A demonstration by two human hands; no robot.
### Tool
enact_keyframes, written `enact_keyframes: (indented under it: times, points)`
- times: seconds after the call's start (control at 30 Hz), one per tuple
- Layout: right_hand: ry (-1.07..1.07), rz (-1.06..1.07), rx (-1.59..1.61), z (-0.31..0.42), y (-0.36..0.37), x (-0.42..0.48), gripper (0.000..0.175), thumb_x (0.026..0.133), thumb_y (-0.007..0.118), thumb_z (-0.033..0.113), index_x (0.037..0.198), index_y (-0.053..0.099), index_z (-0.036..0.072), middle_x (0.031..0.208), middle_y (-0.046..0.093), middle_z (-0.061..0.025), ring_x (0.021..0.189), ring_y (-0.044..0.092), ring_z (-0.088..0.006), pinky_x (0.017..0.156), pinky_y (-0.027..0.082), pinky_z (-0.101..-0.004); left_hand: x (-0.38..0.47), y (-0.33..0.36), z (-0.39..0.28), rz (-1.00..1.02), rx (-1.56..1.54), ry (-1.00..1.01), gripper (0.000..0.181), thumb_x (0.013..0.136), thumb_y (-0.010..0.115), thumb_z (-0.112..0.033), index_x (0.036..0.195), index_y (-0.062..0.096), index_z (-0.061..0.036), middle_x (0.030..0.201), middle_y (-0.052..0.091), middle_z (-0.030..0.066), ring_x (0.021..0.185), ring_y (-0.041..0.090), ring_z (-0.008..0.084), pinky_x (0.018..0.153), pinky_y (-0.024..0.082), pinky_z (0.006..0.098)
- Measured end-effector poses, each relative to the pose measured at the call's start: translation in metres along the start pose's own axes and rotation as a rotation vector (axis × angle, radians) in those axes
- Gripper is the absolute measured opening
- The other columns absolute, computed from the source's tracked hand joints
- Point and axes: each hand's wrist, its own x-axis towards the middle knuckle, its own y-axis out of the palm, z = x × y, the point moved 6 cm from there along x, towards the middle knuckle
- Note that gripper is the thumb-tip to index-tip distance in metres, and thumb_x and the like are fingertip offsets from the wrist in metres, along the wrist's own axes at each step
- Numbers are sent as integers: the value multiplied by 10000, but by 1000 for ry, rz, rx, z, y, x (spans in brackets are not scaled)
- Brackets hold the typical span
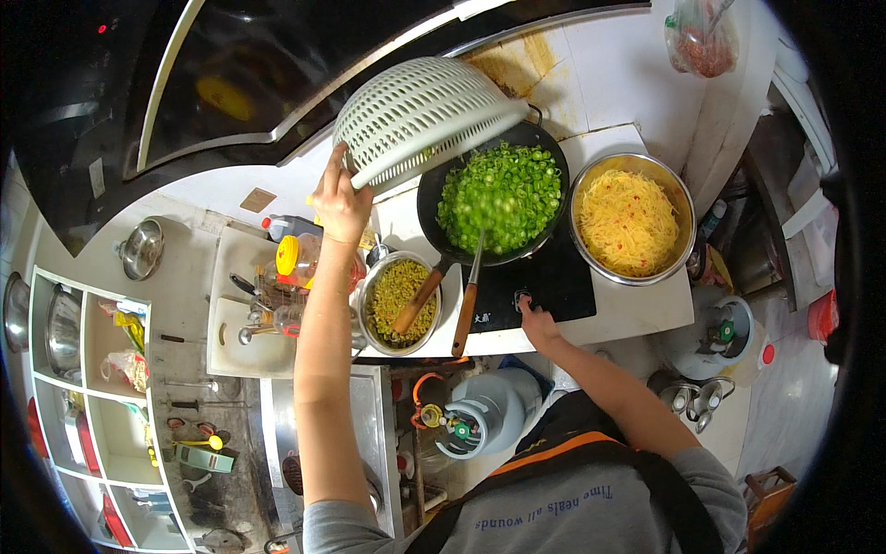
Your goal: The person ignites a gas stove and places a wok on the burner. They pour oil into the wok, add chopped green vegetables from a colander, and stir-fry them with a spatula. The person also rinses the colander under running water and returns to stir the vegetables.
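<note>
My left hand (342,201) grips the rim of a pale green plastic colander (422,111), which is tipped on its side over the wok. Below it, the black wok (427,221) holds a heap of sliced green peppers (502,183); some slices at the middle are blurred. A spatula with a wooden handle (466,315) rests with its metal end among the peppers. The wok's own wooden handle (421,298) reaches over a steel pot. One finger of my right hand (540,325) touches the control panel of the black induction cooktop (567,277). That hand holds nothing.
A steel bowl of yellow shreds (626,221) stands right of the wok. At left, a steel pot of chopped green food (398,298) stands near a yellow-lidded jar (296,256). Gas cylinders (491,408) sit below the counter. A dark range hood (277,69) overhangs the wall.
</note>
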Motion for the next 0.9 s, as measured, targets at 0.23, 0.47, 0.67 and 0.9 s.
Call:
enact_keyframes:
  times: [0.23,0.47,0.67,0.9]
  points:
    - [12,86,66,0,7,1,508,699,523,72,1145,327,-69,1002,472,-157,606,554,-188,445,439,-296,-4,3,-5,-17,2,18,200,511,572,37,699,505,59,1023,542,169,722,600,290,563,507,310]
    - [-64,101,-103,3,4,1,465,698,525,51,1119,383,-84,1108,396,-162,629,543,-175,455,437,-253,-4,4,-2,-15,-19,-48,213,523,600,32,721,531,64,987,557,177,752,603,294,612,512,317]
    - [-31,48,-70,3,0,2,435,691,528,45,1092,426,-88,1142,370,-155,605,533,-158,451,438,-247,-8,-3,-4,-106,-47,-59,217,555,583,36,770,564,56,988,564,149,742,603,297,593,504,330]
    - [-54,65,-85,3,7,1,421,702,516,66,1084,425,-83,1091,405,-150,589,536,-157,441,433,-251,-17,-2,-5,-95,-20,-97,219,561,592,17,773,560,63,994,568,136,722,608,278,582,515,319]
